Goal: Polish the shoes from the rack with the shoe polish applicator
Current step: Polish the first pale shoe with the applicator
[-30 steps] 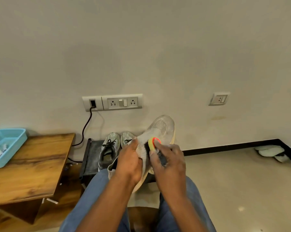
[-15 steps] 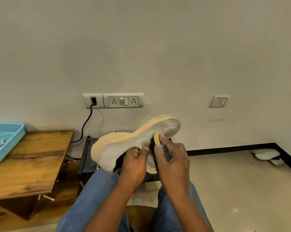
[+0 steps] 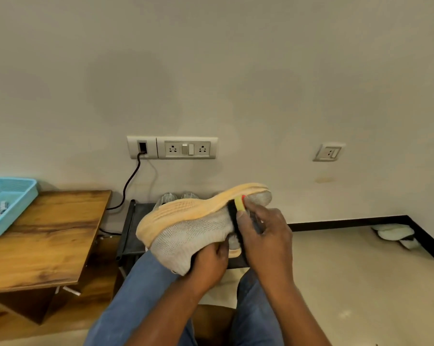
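- Leftmost, a light blue basket (image 3: 13,196) sits on the far left edge of the wooden counter (image 3: 43,245), with small pale items inside that are too blurred to name.
- Just right of the counter, a black cable (image 3: 129,181) runs down the wall from a socket panel (image 3: 172,147).
- Below the panel stands a low dark shoe rack (image 3: 131,233); the toes of a second pair of shoes (image 3: 176,197) peek over the held shoe at the wall side of the rack.
- At the centre, the grey mesh shoe (image 3: 196,228) is held on its side above the person's knees, its orange sole (image 3: 186,208) turned up and away, heel end low at the left, toe end high at the right.
- The left hand (image 3: 209,262) grips the shoe from below, fingers curled up around the underside of the upper near the collar.
- The right hand (image 3: 263,236) is just right of it, fingers and thumb pinching the shoe polish applicator (image 3: 237,207), whose yellow body shows a red spot at its top.
- The applicator's dark end touches the shoe's side near the toe, right where mesh meets sole.
- Both hands are close together, almost touching beneath the shoe.
- Farther right, a single wall socket (image 3: 329,152) is set in the wall.
- Far right, a pale pair of slippers (image 3: 395,234) lies on the floor by the black skirting.
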